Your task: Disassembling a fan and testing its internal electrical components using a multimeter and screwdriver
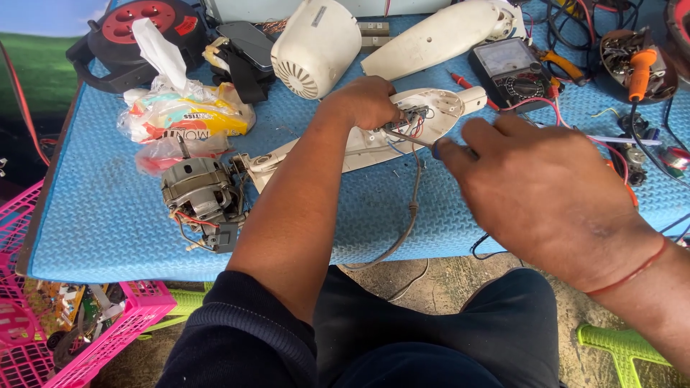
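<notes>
An opened white fan housing [374, 136] lies across the blue mat [108, 223], its wiring exposed near the right end. My left hand [366, 100] rests on the housing and pinches the wires there. My right hand [535, 190] grips a screwdriver [410, 138] whose metal shaft points left into the wired cavity. At the housing's left end sits a bare electric motor [198, 194] with red and blue leads. A grey cable [411, 208] runs from the housing down over the table's front edge.
A white motor cover [313, 50], another white shell [438, 36], a black multimeter [512, 68], plastic bags [180, 111], a red and black cable reel [136, 32] and an orange-handled tool [640, 72] crowd the mat's far side. A pink crate [43, 316] stands lower left.
</notes>
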